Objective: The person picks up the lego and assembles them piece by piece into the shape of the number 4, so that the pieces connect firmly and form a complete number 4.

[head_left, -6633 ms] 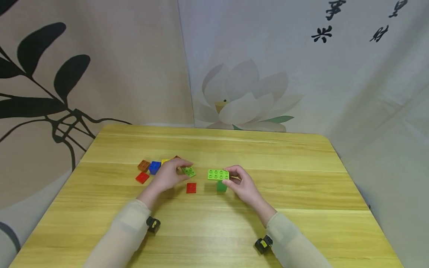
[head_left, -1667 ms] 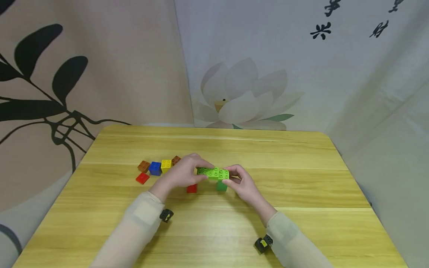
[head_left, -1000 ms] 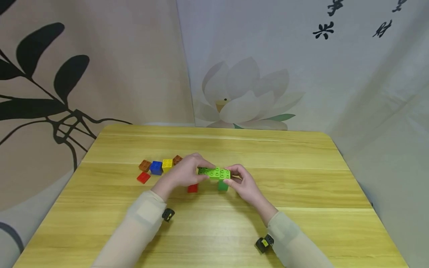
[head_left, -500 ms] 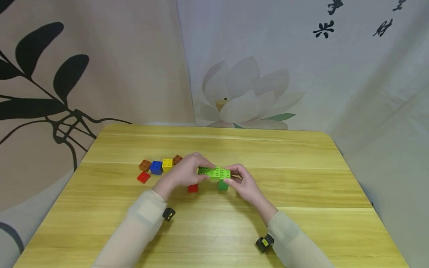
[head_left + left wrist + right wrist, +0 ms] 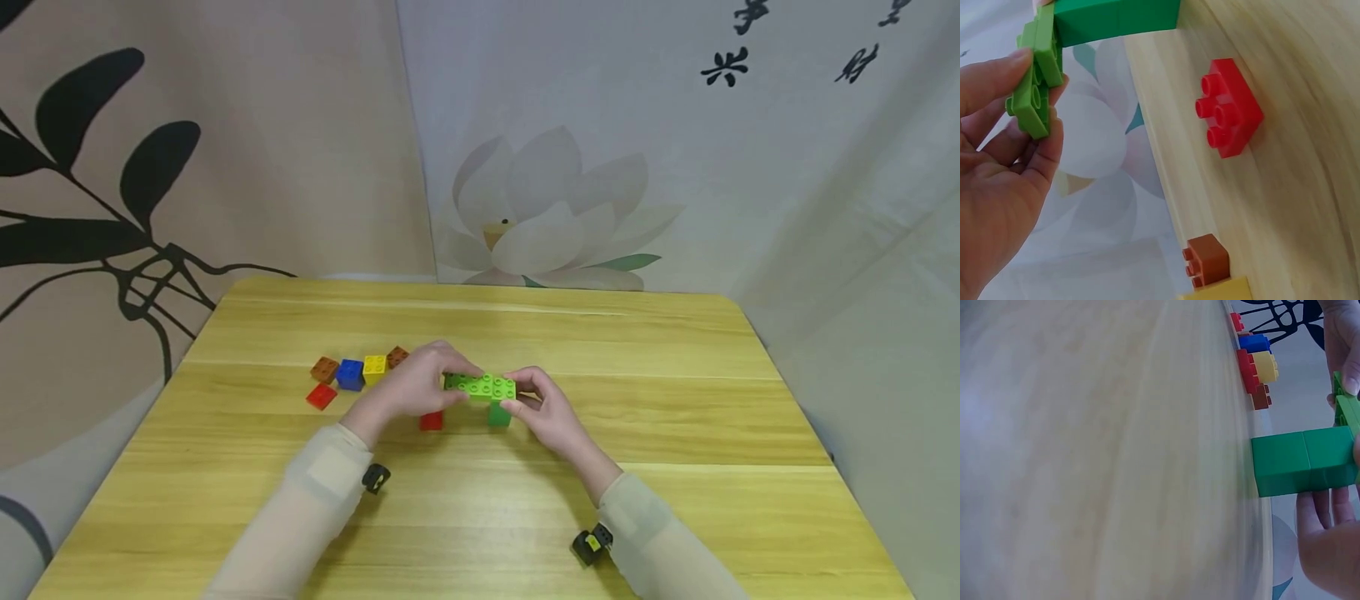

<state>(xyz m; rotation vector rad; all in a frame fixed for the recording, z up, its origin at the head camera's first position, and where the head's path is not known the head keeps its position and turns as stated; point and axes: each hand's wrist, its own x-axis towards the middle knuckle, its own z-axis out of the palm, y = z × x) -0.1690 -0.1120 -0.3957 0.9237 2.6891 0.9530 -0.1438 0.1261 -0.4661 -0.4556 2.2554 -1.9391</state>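
Note:
In the head view, my left hand [image 5: 416, 382] pinches a small light green building brick [image 5: 1030, 111] between thumb and fingers. That brick overlaps the left end of a longer light green brick [image 5: 501, 388], which tops two stacked dark green blocks [image 5: 1304, 461]. My right hand [image 5: 551, 415] grips the longer brick's right end, its thumb at the near side. In the left wrist view, the small brick's studs and hollow underside partly show beside the longer one. A flat red brick [image 5: 1230, 109] with studs up lies on the table just below my left hand.
Left of my left hand lie a yellow block [image 5: 375, 369], a blue block [image 5: 349, 375], an orange-brown brick [image 5: 324, 370], another brown brick [image 5: 397, 357] and a second red brick [image 5: 321, 397]. The wooden table [image 5: 480, 517] meets a printed curtain [image 5: 300, 167] at the back.
Since the oldest frame, my left hand has carried the small light green brick rightward onto the longer one's left end. Over the last second both hands have stayed almost still.

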